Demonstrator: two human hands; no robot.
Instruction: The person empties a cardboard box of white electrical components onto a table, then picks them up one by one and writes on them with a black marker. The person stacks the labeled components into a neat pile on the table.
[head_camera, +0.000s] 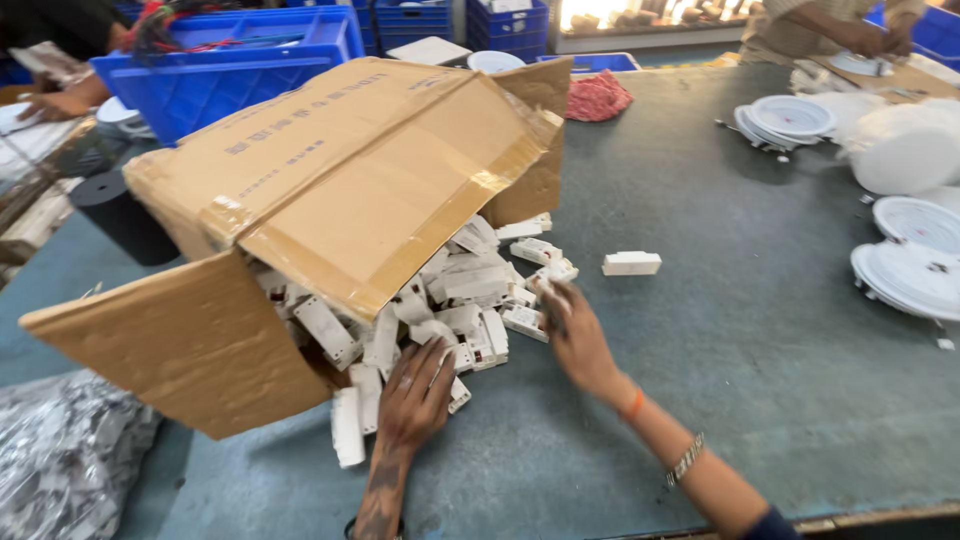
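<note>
A tipped cardboard box (350, 190) lies on its side on the grey worktop (720, 330), and small white plastic blocks (470, 290) have spilled from its mouth into a heap. The step in hand looks like spreading or sorting that heap. The left hand (415, 395) lies flat on the near blocks, its grip open with fingers splayed, pressing rather than holding. The right hand (572, 335) reaches to the heap's right edge, fingers loosely apart, touching blocks but clamped on none (motion blur hides the tips). One stray block (631, 263) lies apart on the worktop; picking one up would call for closing the fingers around it.
</note>
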